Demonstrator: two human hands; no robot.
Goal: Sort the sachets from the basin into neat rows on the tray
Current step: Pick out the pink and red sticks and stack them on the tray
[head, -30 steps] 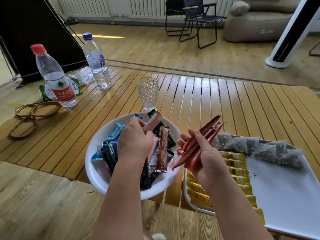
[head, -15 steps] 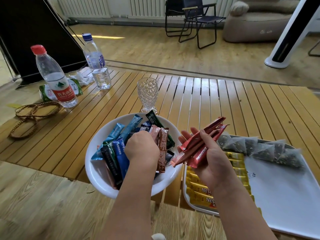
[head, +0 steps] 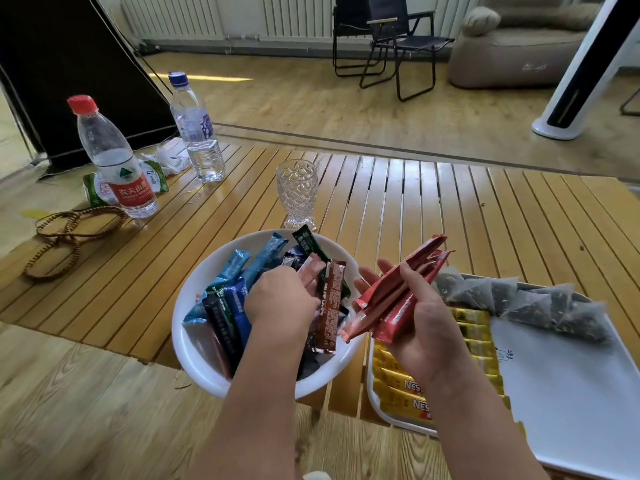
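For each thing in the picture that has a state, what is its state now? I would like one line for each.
Left hand: reaching into the sachets in the basin.
Right hand: gripping a bunch of red sachets.
Basin: holding mixed sachets.
Tray: yellow sachets in a row, tea bags along its far edge.
Red-capped bottle: upright, capped.
Blue-capped bottle: upright, capped.
Glass: upright, empty.

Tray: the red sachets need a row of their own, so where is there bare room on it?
The tray is bare across its white middle and right, bordered by the yellow sachets on the left and the grey tea bags along the far edge. Those two sides are crowded. The right hand holds the red sachets; the left hand is in the basin.
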